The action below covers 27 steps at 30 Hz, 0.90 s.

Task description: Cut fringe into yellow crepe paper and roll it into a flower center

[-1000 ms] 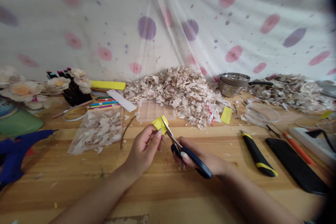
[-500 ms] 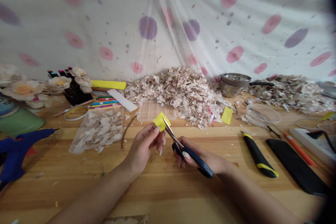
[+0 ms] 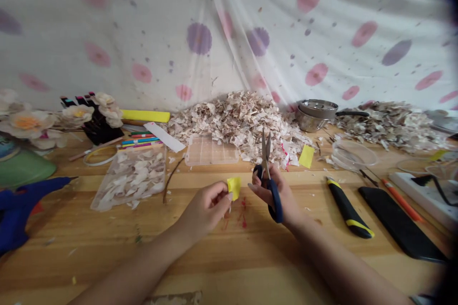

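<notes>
A small piece of yellow paper (image 3: 234, 188) is pinched between the thumb and fingers of my left hand (image 3: 211, 203), held above the middle of the wooden table. My right hand (image 3: 281, 195) grips a pair of scissors (image 3: 266, 167) by its dark blue handles. The slim metal blades point up and away from me, slightly parted, and stand apart from the paper. Behind the scissors rises a big heap of pale, dry flakes (image 3: 243, 119). Another yellow paper piece (image 3: 307, 156) lies at the right edge of that heap.
On the left are a blue glue gun (image 3: 34, 207), a clear tray (image 3: 134, 176) of pale petals and cream flowers (image 3: 30, 124). To the right lie a black-and-yellow cutter (image 3: 348, 207), a black phone-like slab (image 3: 400, 224) and a white power strip (image 3: 429, 198). Steel bowls (image 3: 317, 114) stand behind.
The scissors have come away from the yellow paper and swung from pointing left to pointing upward. My left hand has turned and moved slightly right and lower with the paper.
</notes>
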Each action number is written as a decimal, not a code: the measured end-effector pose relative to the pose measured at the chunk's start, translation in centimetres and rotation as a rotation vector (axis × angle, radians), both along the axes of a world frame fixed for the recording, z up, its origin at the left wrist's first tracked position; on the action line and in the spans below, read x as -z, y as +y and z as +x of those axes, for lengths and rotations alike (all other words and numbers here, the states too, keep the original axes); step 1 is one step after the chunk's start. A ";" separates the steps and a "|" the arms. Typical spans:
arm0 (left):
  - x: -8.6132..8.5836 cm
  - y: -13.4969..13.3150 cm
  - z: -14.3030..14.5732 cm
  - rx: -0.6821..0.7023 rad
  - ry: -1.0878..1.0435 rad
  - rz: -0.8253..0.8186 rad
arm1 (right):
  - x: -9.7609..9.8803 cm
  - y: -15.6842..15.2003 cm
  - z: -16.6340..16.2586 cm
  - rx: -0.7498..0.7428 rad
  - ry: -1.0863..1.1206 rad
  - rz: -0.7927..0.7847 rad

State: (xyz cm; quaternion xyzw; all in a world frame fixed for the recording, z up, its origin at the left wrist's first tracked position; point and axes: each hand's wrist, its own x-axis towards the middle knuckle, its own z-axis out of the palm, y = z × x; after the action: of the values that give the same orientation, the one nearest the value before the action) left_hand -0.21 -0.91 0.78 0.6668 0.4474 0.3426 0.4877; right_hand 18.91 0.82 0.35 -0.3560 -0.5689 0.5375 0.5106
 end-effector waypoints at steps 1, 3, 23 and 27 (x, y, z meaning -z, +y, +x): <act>0.0 -0.1 0.1 0.007 0.070 0.057 | -0.1 -0.1 0.0 -0.025 0.007 0.005; 0.0 -0.4 0.2 0.038 0.148 0.158 | -0.2 -0.5 -0.1 -0.110 0.016 0.010; 0.4 -0.7 0.2 0.248 -0.148 -0.013 | 0.2 -1.9 -1.0 -0.321 -0.003 -0.011; 0.4 -0.7 0.3 0.240 -0.189 -0.046 | 0.4 -2.1 -0.9 -0.328 -0.005 0.004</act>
State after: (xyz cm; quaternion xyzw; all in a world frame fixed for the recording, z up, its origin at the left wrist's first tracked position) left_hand 0.10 -1.66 0.41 0.6689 0.3242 0.3328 0.5803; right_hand 17.97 -1.25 -0.04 -0.2589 -0.6216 0.6117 0.4152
